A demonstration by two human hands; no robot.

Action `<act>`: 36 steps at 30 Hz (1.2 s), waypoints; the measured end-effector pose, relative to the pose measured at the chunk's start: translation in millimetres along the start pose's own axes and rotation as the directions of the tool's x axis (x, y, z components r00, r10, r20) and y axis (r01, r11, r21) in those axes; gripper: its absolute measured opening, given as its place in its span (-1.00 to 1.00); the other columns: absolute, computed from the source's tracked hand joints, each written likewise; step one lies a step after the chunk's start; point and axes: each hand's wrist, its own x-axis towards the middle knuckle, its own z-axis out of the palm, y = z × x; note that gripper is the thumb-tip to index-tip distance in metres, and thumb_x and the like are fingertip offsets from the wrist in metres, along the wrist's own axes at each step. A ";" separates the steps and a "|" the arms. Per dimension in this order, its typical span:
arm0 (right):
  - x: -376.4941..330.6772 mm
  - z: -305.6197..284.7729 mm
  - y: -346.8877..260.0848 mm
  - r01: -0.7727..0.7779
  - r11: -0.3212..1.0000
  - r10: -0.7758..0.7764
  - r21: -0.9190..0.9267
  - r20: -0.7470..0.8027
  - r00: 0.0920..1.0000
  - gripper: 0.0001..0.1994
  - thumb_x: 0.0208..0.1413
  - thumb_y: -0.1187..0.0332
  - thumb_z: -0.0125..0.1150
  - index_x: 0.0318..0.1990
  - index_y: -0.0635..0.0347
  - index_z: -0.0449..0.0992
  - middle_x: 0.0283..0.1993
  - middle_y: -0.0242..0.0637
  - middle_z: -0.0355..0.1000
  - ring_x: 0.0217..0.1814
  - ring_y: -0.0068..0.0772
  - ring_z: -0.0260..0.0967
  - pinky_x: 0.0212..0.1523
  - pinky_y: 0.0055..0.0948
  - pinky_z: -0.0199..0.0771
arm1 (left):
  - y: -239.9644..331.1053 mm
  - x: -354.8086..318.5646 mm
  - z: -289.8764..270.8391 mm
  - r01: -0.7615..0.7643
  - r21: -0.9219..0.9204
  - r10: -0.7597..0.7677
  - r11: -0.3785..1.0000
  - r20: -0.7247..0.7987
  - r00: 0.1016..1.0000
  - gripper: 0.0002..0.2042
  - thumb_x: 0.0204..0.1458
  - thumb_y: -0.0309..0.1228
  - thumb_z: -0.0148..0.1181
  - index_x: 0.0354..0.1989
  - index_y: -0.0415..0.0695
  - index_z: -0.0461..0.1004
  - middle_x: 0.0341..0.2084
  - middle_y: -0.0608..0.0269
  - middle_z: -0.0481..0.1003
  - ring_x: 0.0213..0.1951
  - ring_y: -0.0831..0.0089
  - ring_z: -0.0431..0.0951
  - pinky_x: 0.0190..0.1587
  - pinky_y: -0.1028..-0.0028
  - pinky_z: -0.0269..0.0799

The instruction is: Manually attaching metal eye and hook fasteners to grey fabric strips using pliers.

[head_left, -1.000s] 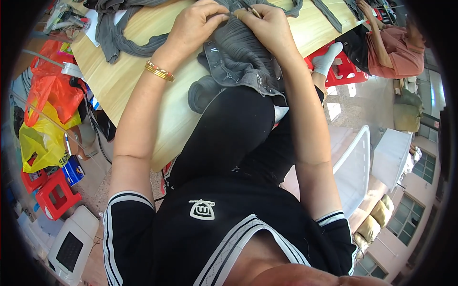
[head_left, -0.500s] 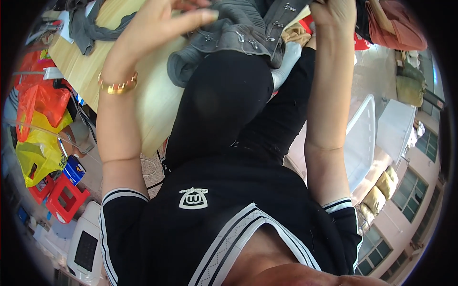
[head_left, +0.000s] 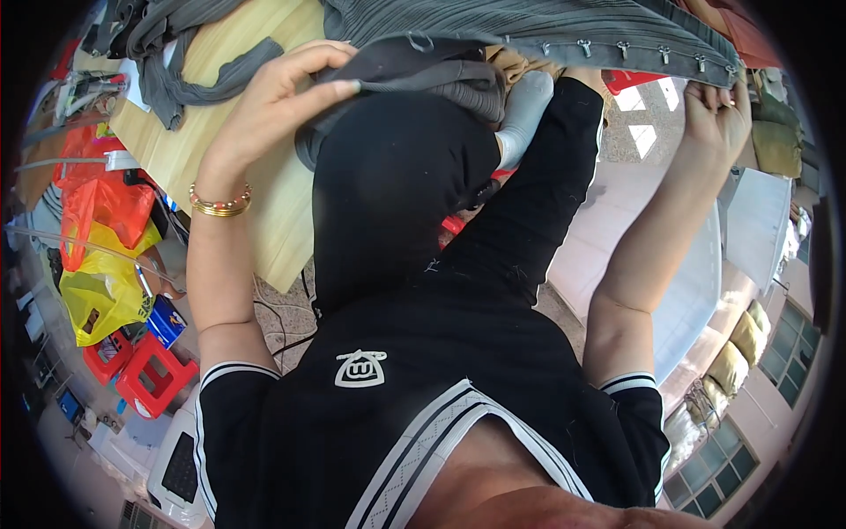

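A grey ribbed garment (head_left: 564,22) is stretched across the top of the view, with a row of small metal hooks (head_left: 624,50) along its near edge. My left hand (head_left: 286,88) is closed on the fabric at the left end, thumb below and fingers above. At the far right, my right hand (head_left: 718,115) pinches the corner where the hooked edge ends. Part of the cloth hangs in folds over my black-trousered knee (head_left: 405,167).
More grey fabric (head_left: 220,84) lies on the wooden table (head_left: 273,194) to the left. Red and yellow plastic bags (head_left: 106,273) and a red stool (head_left: 157,377) are beyond it. A large pale plastic bin (head_left: 679,291) stands at the right.
My right hand has moved outward to the right, drawing the hooked edge of the garment out straight. My left hand has come down onto the cloth and closed on it.
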 end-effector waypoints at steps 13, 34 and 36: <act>-29.1 -39.5 -11.7 0.214 0.861 -0.279 -0.462 -0.077 0.957 -0.85 0.19 0.51 0.14 -0.20 0.48 0.50 -0.43 -0.24 0.42 -0.57 -0.66 0.17 -0.59 -0.72 0.04 | 133.5 -40.4 -76.4 0.016 -0.271 -0.146 0.962 -0.467 0.872 -0.72 0.24 -0.34 -0.03 -0.09 -0.34 0.41 -0.27 0.25 0.51 -0.23 0.58 0.47 -0.13 0.60 0.30; -132.2 73.5 119.9 0.042 0.674 0.410 -0.738 0.421 0.809 -0.68 -0.10 0.53 0.45 -0.11 0.29 0.61 -0.47 -0.44 0.37 -0.47 -0.67 0.21 -0.46 -0.63 0.14 | 103.6 -69.7 41.4 0.399 -0.390 -0.483 0.830 -0.144 0.864 -0.87 0.22 -0.43 0.08 -0.35 -0.21 0.44 -0.55 0.56 0.34 -0.54 0.83 0.21 -0.47 0.72 0.07; -125.8 82.8 130.9 -0.007 0.704 0.450 -0.710 0.438 0.778 -0.71 -0.09 0.53 0.44 -0.14 0.30 0.61 -0.45 -0.41 0.40 -0.45 -0.65 0.25 -0.45 -0.62 0.17 | 102.7 -69.6 43.3 0.369 -0.386 -0.458 0.846 -0.170 0.873 -0.87 0.22 -0.42 0.08 -0.35 -0.21 0.44 -0.55 0.55 0.35 -0.53 0.82 0.22 -0.47 0.71 0.08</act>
